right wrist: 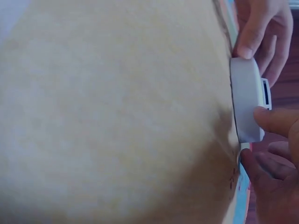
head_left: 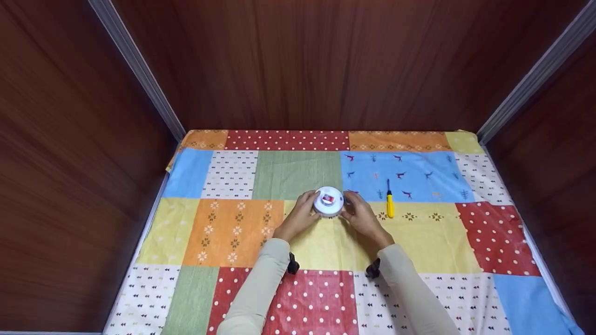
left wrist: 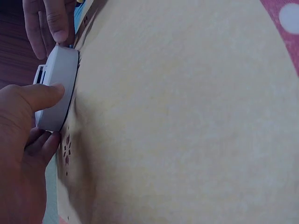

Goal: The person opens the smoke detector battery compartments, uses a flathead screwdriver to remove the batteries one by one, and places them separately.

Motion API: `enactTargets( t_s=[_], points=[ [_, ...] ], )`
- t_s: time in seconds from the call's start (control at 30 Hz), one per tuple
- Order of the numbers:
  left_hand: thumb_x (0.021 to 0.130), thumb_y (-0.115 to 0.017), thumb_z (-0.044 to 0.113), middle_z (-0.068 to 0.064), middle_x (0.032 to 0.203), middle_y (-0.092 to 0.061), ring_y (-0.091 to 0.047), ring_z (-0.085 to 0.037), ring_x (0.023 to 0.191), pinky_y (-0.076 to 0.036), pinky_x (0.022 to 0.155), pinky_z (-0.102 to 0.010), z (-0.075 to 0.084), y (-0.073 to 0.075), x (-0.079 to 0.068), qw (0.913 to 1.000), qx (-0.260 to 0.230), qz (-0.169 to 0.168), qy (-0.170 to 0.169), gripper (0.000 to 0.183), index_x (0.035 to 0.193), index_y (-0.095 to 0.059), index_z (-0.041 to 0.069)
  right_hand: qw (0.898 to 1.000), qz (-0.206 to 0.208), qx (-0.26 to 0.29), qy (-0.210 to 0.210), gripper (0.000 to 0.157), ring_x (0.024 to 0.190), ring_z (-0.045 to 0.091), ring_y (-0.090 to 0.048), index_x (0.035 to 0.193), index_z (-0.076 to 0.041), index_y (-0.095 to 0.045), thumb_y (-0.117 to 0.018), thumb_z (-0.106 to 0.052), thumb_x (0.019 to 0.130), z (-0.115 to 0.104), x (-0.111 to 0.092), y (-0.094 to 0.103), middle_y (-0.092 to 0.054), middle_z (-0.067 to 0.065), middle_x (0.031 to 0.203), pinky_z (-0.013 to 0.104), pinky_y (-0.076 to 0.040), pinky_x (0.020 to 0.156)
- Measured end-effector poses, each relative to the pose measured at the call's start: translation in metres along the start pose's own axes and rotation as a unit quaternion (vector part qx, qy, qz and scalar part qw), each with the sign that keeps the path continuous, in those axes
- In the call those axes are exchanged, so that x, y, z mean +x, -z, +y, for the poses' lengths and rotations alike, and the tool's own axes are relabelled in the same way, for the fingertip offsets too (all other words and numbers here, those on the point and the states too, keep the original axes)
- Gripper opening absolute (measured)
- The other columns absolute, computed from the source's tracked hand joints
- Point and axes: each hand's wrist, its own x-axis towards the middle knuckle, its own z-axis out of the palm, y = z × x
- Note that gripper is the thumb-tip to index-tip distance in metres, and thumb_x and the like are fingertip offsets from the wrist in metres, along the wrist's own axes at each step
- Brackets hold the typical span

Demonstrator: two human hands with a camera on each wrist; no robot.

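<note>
A round white smoke detector (head_left: 329,209) with a raised centre and a red label rests on the patchwork cloth. My left hand (head_left: 299,215) holds its left side, the thumb (left wrist: 49,95) lying against the rim and the fingers lower down around the edge. On the opposite side my right hand (head_left: 364,217) grips it, with the thumb (right wrist: 271,120) on the upper edge and fingers near the base. Both wrist views show the white side wall (right wrist: 244,95) and a slotted part on top. The underside is hidden against the cloth.
A screwdriver (head_left: 390,204) with a yellow handle lies right of the right hand, its shaft pointing away. The patchwork cloth (head_left: 242,298) covers the table. Dark wooden panels (head_left: 298,65) stand at the back, left and right, with grey metal strips at the corners.
</note>
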Motion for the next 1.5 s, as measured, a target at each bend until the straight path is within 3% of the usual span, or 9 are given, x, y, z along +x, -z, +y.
enactTargets(
  t_s=[0.17, 0.67, 1.0, 1.5],
  points=[
    [0.100, -0.073, 0.007, -0.024, 0.162, -0.043, -0.040, -0.040, 0.150, -0.037, 0.128, -0.047, 0.000, -0.002, 0.000, 0.9998, 0.015, -0.007, 0.013, 0.067, 0.158, -0.044, -0.004, 1.000, 0.008, 0.002, 0.002, 0.058, 0.137, 0.047, -0.057, 0.145, 0.012, -0.055, -0.076, 0.009, 0.091, 0.002, 0.001, -0.005, -0.055, 0.032, 0.149, 0.053, -0.049, 0.117],
    [0.101, -0.072, 0.009, -0.021, 0.160, -0.046, -0.040, -0.038, 0.150, -0.037, 0.127, -0.045, -0.003, -0.005, 0.001, 0.9998, 0.005, 0.005, 0.017, 0.061, 0.156, -0.048, -0.002, 0.999, 0.039, 0.011, 0.015, 0.046, 0.127, 0.044, -0.064, 0.137, 0.010, -0.062, -0.076, 0.006, 0.094, 0.002, 0.001, -0.012, -0.062, 0.030, 0.138, 0.053, -0.053, 0.112],
    [0.099, -0.073, 0.005, -0.025, 0.156, -0.047, -0.042, -0.041, 0.148, -0.038, 0.126, -0.050, 0.000, -0.004, 0.000, 0.9999, 0.007, 0.009, 0.004, 0.059, 0.152, -0.050, -0.006, 0.999, 0.039, 0.017, 0.014, 0.042, 0.124, 0.043, -0.067, 0.135, 0.010, -0.063, -0.074, 0.006, 0.095, 0.001, 0.000, -0.013, -0.063, 0.029, 0.137, 0.051, -0.056, 0.109],
    [0.106, -0.065, 0.012, -0.025, 0.162, -0.043, -0.039, -0.041, 0.151, -0.034, 0.129, -0.051, -0.002, -0.003, 0.001, 0.9974, -0.064, 0.011, 0.030, 0.057, 0.158, -0.047, -0.003, 0.998, 0.037, 0.051, -0.005, 0.042, 0.124, 0.038, -0.068, 0.142, 0.004, -0.062, -0.069, 0.001, 0.101, -0.003, 0.001, -0.007, -0.061, 0.024, 0.147, 0.049, -0.054, 0.111]
  ],
)
